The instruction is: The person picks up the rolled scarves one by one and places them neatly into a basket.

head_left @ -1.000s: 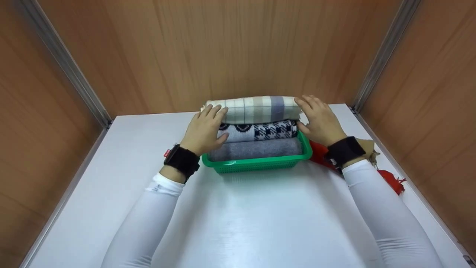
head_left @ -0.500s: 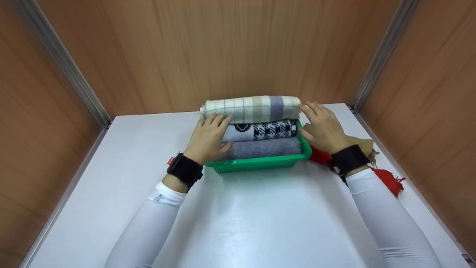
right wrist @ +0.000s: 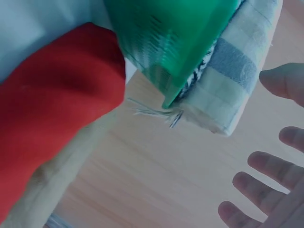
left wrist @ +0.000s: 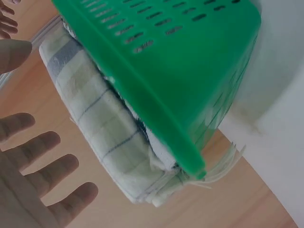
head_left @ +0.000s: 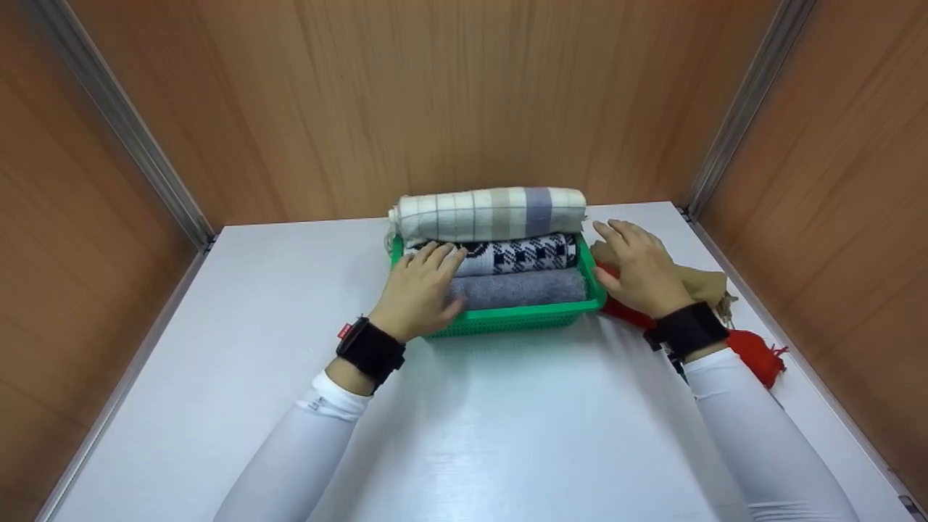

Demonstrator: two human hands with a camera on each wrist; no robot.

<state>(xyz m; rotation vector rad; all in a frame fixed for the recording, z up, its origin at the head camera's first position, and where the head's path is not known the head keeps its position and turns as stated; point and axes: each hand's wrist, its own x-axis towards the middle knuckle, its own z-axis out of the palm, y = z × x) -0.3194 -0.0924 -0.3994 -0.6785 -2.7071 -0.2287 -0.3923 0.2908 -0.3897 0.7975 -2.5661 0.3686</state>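
Observation:
A green plastic basket (head_left: 518,317) near the back of the table holds three rolled cloths side by side. Frontmost is a grey roll (head_left: 522,288); behind it lies a black-and-white patterned roll (head_left: 536,254). The plaid cream roll (head_left: 493,214) with a purple stripe sits highest, at the rear, its fringe (left wrist: 223,166) hanging past the rim in the left wrist view. My left hand (head_left: 420,293) hovers over the basket's left part, fingers spread, holding nothing. Just off the basket's right side is my right hand (head_left: 638,268), fingers apart and free of any thing.
Right of the basket, partly under my right arm, lie a red cloth (head_left: 757,355) with fringe and a tan cloth (head_left: 703,284). Wooden panels (head_left: 464,94) enclose the white table (head_left: 464,428) at the back and both sides.
Both hands have come off the plaid roll and drawn back toward me, the left also shifting slightly right. The plaid roll stays at the rear of the basket.

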